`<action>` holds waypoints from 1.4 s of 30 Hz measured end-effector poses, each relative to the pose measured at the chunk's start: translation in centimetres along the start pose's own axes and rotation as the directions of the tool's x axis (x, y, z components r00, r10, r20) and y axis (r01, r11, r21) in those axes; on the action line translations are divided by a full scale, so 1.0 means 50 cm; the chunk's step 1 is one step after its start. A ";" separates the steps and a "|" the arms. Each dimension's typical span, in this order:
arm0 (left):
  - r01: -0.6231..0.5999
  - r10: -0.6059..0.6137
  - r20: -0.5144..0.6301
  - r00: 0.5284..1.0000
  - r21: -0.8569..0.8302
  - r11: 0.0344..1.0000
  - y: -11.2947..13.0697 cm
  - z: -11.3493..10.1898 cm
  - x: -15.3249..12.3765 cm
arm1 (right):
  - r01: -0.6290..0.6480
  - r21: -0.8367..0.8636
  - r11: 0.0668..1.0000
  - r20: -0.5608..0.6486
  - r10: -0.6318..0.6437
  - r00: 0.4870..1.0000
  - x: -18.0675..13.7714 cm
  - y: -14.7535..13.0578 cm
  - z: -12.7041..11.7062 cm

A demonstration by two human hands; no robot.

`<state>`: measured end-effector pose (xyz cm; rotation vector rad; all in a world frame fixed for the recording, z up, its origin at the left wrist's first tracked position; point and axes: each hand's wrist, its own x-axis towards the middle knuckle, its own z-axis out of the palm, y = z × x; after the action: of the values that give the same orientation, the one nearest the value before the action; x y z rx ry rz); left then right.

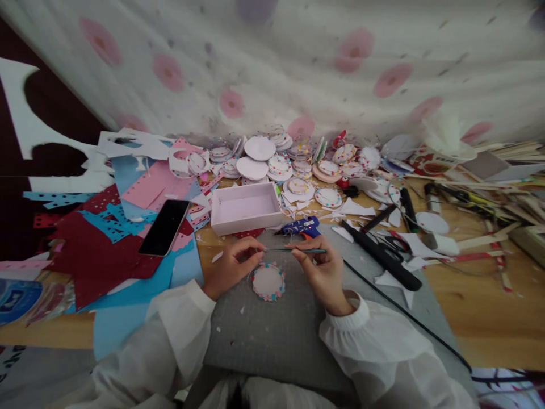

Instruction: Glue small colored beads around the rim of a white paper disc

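A small round white paper disc (pixel 268 281) with coloured dots on its rim lies on the grey cutting mat (pixel 272 335) between my hands. My right hand (pixel 320 271) is closed in a pinch on a thin dark stick-like tool (pixel 298 250), held level above the disc. My left hand (pixel 232 265) is closed too, its fingertips pinching the tool's left tip, just above the disc's upper left edge. What sits at that tip is too small to tell. Both arms wear white sleeves.
Behind the hands lie a blue glue gun (pixel 301 226) and an empty white box (pixel 246 208). A black phone (pixel 164 227) rests on red, blue and pink paper sheets at left. Several decorated discs (pixel 272 162) pile at the back. A black cable (pixel 404 315) and scissors (pixel 394 241) are at right.
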<state>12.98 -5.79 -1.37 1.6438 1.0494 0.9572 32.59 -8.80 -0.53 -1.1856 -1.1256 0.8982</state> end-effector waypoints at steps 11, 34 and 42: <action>0.031 -0.030 -0.042 0.999 0.035 0.999 -0.007 -0.004 0.003 | -0.047 0.124 0.991 -0.047 0.053 0.997 0.011 0.005 -0.005; 0.006 -0.006 0.062 0.998 0.001 1.000 0.013 -0.007 0.002 | 0.376 -0.169 0.911 -0.044 -0.388 0.920 -0.013 0.003 0.006; 0.246 -0.278 -0.072 0.958 -0.294 0.924 -0.029 0.005 0.004 | 0.638 -0.348 0.687 0.548 -0.404 0.733 -0.012 0.026 0.001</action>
<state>12.98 -5.40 -2.79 1.1922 1.1189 0.9777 32.44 -9.12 -1.91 -0.9801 -2.0614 0.3880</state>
